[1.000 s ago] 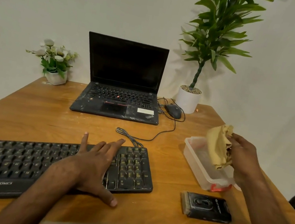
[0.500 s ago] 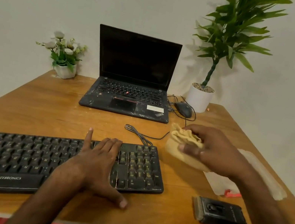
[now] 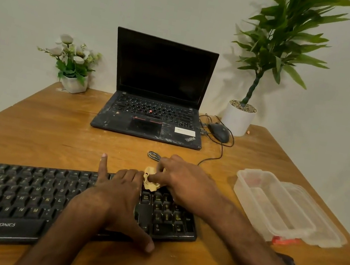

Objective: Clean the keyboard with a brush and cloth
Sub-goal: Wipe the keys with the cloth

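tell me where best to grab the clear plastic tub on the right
Probably pinch the left long rim of the tub, coming from above on the keyboard side: it sits open-topped, that wall is bare, and its lid lies along the right side.

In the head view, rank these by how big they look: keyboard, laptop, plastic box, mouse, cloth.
1. keyboard, though nearest the camera
2. laptop
3. plastic box
4. mouse and cloth: alike; the right hand partly hides the cloth
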A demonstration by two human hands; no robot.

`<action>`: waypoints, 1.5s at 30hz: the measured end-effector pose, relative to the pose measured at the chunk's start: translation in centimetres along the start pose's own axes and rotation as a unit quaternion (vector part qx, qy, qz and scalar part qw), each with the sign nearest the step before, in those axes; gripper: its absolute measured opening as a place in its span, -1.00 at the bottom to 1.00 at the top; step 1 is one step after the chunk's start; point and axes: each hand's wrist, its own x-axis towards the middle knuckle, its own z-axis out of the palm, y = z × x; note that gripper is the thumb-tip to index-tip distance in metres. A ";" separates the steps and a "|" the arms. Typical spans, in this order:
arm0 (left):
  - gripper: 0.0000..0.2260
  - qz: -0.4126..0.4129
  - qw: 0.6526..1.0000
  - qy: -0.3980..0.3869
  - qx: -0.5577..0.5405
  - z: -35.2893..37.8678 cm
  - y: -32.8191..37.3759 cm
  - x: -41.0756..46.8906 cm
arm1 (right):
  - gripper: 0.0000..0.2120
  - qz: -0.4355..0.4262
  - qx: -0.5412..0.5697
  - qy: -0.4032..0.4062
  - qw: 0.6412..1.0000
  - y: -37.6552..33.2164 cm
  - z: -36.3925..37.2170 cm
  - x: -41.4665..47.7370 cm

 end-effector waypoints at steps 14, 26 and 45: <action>0.30 0.030 0.999 0.037 -0.021 0.4 -0.8 0.3 | -0.60 0.053 -0.002 -0.022 0.998 0.5 -0.7 -0.7; 0.27 0.032 0.997 0.056 -0.029 0.5 -1.0 0.0 | -0.59 0.103 0.028 -0.028 0.994 0.2 0.1 0.7; 0.27 0.020 0.999 0.035 -0.035 0.3 -1.0 -0.1 | -0.56 0.120 0.073 -0.018 0.990 1.0 -0.2 -1.4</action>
